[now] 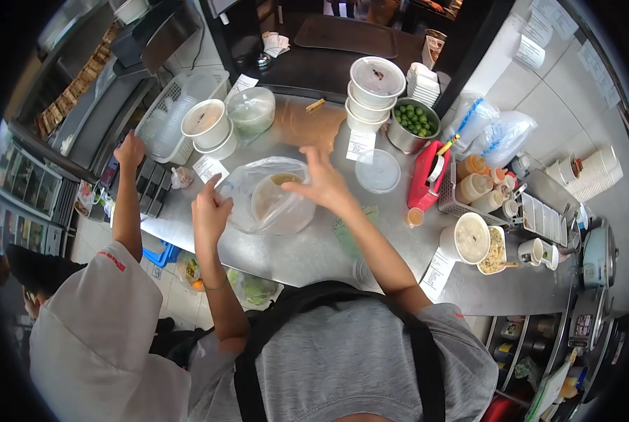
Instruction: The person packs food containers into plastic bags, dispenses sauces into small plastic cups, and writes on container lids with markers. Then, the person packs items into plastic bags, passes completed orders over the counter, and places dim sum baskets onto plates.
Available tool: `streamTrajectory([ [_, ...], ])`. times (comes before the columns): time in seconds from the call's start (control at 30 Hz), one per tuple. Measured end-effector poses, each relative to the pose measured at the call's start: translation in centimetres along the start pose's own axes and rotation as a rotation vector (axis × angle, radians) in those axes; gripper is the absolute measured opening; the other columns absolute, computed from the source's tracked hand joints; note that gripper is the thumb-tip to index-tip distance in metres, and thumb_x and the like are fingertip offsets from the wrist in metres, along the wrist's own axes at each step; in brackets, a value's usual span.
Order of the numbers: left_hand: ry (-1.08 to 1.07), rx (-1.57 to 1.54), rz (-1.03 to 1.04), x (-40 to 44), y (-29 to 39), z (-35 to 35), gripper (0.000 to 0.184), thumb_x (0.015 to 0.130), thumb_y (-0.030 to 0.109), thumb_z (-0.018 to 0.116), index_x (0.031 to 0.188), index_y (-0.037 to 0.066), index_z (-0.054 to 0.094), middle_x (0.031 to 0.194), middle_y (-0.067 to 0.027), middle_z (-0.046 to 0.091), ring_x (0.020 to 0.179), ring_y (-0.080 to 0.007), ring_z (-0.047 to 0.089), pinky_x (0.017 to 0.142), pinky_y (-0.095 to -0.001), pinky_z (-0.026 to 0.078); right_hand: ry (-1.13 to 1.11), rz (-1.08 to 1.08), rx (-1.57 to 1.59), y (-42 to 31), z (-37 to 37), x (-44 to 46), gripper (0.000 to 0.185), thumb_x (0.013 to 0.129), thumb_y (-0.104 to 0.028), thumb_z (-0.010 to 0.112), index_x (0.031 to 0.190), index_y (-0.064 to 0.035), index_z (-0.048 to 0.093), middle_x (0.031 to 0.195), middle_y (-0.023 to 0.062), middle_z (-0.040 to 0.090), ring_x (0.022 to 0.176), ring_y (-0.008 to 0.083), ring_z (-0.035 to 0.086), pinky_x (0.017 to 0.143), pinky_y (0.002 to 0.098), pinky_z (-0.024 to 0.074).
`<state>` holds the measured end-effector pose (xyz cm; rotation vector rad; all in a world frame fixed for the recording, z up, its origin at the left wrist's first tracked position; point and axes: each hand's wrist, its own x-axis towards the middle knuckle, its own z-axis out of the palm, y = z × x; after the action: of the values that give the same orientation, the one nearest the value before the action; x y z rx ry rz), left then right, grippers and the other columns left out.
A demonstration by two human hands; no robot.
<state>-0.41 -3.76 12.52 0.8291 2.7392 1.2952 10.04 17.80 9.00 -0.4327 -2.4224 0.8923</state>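
Note:
A clear plastic bag stands on the steel counter with a round tub inside it, its contents brownish. My left hand is at the bag's left side, index finger stretched out and the other fingers partly curled, with nothing visible in it. At the opposite side, my right hand has thumb and fingers spread beside the bag's upper edge. Whether its thumb touches the plastic, I cannot tell. A clear round lid lies to the right of this hand.
Left, a co-worker's closed hand is near a white basket. Stacked lidded tubs, a pot of green limes, a red tape dispenser and sauce bottles line the back and right. An uncovered tub stands right.

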Motion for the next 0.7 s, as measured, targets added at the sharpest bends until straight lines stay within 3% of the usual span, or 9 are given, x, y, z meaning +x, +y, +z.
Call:
streamTrajectory([
  [0.03, 0.023, 0.109, 0.025, -0.3, 0.7, -0.1, 0.041, 0.063, -0.001, 0.059, 0.103, 0.0, 0.06, 0.053, -0.0114, 0.049, 0.049, -0.0209, 0.052, 0.052, -0.0323, 0.042, 0.011, -0.024, -0.124, -0.5, 0.4, 0.0, 0.029, 0.077, -0.016, 0.066, 0.09, 0.0001, 0.045, 0.086, 0.0138, 0.057, 0.077, 0.0342, 0.061, 0.064, 0.0396, 0.0498],
  [0.1, 0.029, 0.252, 0.111, -0.5, 0.0, -0.1, 0.038, 0.064, -0.001, 0.058, 0.101, 0.001, 0.061, 0.052, -0.0098, 0.048, 0.047, -0.0169, 0.05, 0.051, -0.0304, 0.041, -0.168, 0.084, -0.216, -0.4, 0.8, 0.8, 0.027, 0.076, -0.014, 0.065, 0.087, 0.0013, 0.046, 0.093, 0.0186, 0.056, 0.081, 0.0416, 0.059, 0.065, 0.0443, 0.0493],
  [0.2, 0.14, 0.335, 0.156, -0.5, -3.3, -0.8, 0.034, 0.064, -0.001, 0.057, 0.097, 0.002, 0.063, 0.052, -0.0115, 0.05, 0.047, -0.0181, 0.053, 0.048, -0.0312, 0.041, -0.051, -0.006, -0.274, 1.3, -0.8, 1.9, 0.022, 0.074, -0.011, 0.064, 0.08, 0.0029, 0.049, 0.092, 0.0207, 0.055, 0.079, 0.0423, 0.059, 0.062, 0.0452, 0.0493],
  [0.3, 0.074, 0.007, -0.12, -0.8, -3.8, -0.9, 0.018, 0.075, 0.0, 0.053, 0.092, -0.003, 0.061, 0.065, -0.0139, 0.06, 0.059, -0.0202, 0.061, 0.056, -0.0296, 0.05, -0.028, -0.035, -0.269, -0.2, -3.5, 1.4, 0.015, 0.07, 0.0, 0.059, 0.084, 0.0062, 0.055, 0.092, 0.0236, 0.057, 0.072, 0.0361, 0.063, 0.06, 0.0411, 0.0524],
  [0.37, -0.005, -0.381, -0.265, -0.9, -4.9, -0.5, 0.014, 0.086, 0.003, 0.048, 0.091, -0.004, 0.059, 0.081, -0.0152, 0.063, 0.074, -0.0207, 0.065, 0.067, -0.0273, 0.055, -0.212, 0.14, 0.135, 0.6, -4.0, 1.7, 0.012, 0.077, -0.003, 0.057, 0.087, 0.0041, 0.057, 0.093, 0.0204, 0.06, 0.077, 0.032, 0.064, 0.063, 0.0397, 0.0523],
  [0.47, -0.254, -1.159, -0.414, -1.7, -6.8, 0.1, 0.014, 0.089, 0.006, 0.047, 0.095, -0.001, 0.057, 0.091, -0.0152, 0.062, 0.082, -0.0218, 0.064, 0.066, -0.0281, 0.056, -0.463, 0.393, 0.878, 3.3, -3.4, 1.7, 0.013, 0.085, -0.007, 0.054, 0.093, 0.0016, 0.059, 0.096, 0.0176, 0.063, 0.084, 0.026, 0.064, 0.07, 0.0371, 0.0527],
  [0.5, -0.344, -1.283, -0.457, -1.7, -10.1, 0.8, 0.016, 0.089, 0.008, 0.047, 0.1, 0.0, 0.055, 0.098, -0.015, 0.061, 0.092, -0.0231, 0.061, 0.075, -0.0329, 0.055, -0.54, 0.471, 1.15, 4.6, -2.8, 1.6, 0.015, 0.087, -0.008, 0.053, 0.096, 0.0008, 0.059, 0.098, 0.017, 0.063, 0.087, 0.0241, 0.064, 0.072, 0.0362, 0.0529],
  [0.6, -0.328, -1.65, -0.568, -2.6, -11.3, 3.2, 0.016, 0.091, 0.013, 0.048, 0.098, 0.0, 0.055, 0.1, -0.0136, 0.061, 0.097, -0.0238, 0.059, 0.086, -0.0375, 0.05, -0.588, 0.638, 1.679, 7.9, -0.9, 0.6, 0.017, 0.09, -0.015, 0.051, 0.091, -0.001, 0.06, 0.097, 0.0162, 0.064, 0.09, 0.0266, 0.063, 0.08, 0.0407, 0.0513],
  [0.7, -0.343, -1.846, -0.557, -2.7, -10.2, 5.2, 0.018, 0.092, 0.017, 0.047, 0.093, 0.0, 0.054, 0.097, -0.0134, 0.061, 0.097, -0.0231, 0.058, 0.09, -0.0392, 0.046, -0.472, 0.757, 1.849, 9.4, 2.0, -0.5, 0.02, 0.091, -0.021, 0.049, 0.084, -0.0043, 0.058, 0.083, 0.0115, 0.064, 0.081, 0.0231, 0.063, 0.079, 0.0422, 0.0497],
])
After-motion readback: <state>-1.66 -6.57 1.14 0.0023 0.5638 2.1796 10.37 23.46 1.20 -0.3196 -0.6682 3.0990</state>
